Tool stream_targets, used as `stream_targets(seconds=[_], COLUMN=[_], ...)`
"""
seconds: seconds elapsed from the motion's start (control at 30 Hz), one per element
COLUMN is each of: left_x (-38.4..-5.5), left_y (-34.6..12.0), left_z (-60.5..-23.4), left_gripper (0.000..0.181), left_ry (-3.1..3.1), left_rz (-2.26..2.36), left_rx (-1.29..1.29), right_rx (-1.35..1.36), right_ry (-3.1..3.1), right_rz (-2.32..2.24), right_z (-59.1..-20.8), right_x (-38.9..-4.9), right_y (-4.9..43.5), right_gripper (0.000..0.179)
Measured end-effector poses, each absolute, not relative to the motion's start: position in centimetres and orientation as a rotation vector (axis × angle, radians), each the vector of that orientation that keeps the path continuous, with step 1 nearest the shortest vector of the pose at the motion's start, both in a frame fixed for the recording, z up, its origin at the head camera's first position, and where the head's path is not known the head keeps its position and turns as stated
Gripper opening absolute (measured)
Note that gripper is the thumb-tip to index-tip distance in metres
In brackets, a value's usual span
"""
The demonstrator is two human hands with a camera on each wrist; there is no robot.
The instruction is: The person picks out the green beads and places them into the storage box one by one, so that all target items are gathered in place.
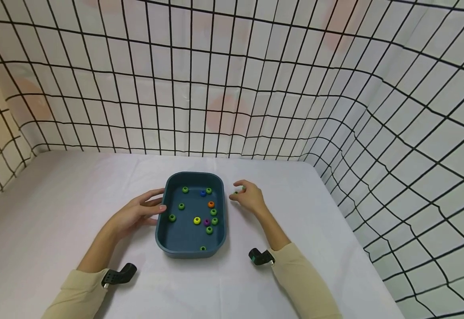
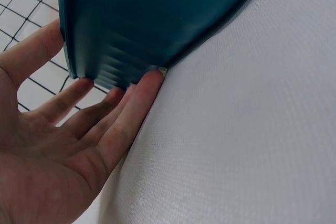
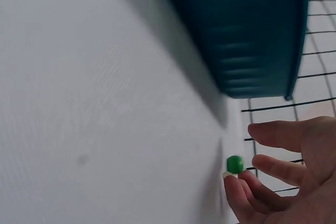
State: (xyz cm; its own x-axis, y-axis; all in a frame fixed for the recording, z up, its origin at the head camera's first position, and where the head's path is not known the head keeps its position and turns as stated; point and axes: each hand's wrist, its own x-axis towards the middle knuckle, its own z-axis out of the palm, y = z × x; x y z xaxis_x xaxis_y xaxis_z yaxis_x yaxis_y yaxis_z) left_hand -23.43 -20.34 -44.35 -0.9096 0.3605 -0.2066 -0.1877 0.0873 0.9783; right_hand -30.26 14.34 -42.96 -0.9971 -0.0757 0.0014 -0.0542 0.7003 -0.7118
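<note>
A dark blue tray (image 1: 192, 254) with a raised rim lies in front of me, holding several small round beads. My left hand (image 1: 130, 217) rests against its left wall, thumb by the rim, and the left wrist view shows the other fingers fairly straight along the outside. To the right of the tray, apart from it, is my right hand (image 1: 251, 197) with curled fingers. At those fingertips sits a green bead (image 3: 235, 164); the thumb stands off from it. The head view shows two bits of green among these fingers, partly hidden.
Most beads in the tray are green, among them an orange bead (image 1: 211, 204), a yellow bead (image 1: 197, 220), a purple bead (image 1: 207, 222) and a blue bead (image 1: 203, 193). A white cloth (image 1: 76, 190) covers the table. Black netting (image 1: 189, 95) rises behind and at both sides.
</note>
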Motion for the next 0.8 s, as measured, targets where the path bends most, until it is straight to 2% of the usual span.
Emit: stream_targets(seconds=[0.3, 0.53, 0.8], left_x=[-23.3, -23.3, -23.3], left_y=[-20.2, -20.2, -20.1], left_z=[-44.3, -44.2, -44.3], left_gripper=[0.076, 0.077, 0.076], left_ry=[1.985, 1.997, 2.003], left_rz=[1.876, 1.868, 1.872], left_rx=[0.154, 0.150, 0.150], right_rx=[-0.192, -0.262, -0.514], right_ry=[3.016, 3.028, 2.828], right_rz=[-1.008, -1.213, -1.374], right_z=[-44.1, -42.0, -39.2], right_x=[-31.0, -29.9, -26.7], right_y=[14.0, 13.2, 10.9], right_gripper=[0.013, 0.012, 0.016])
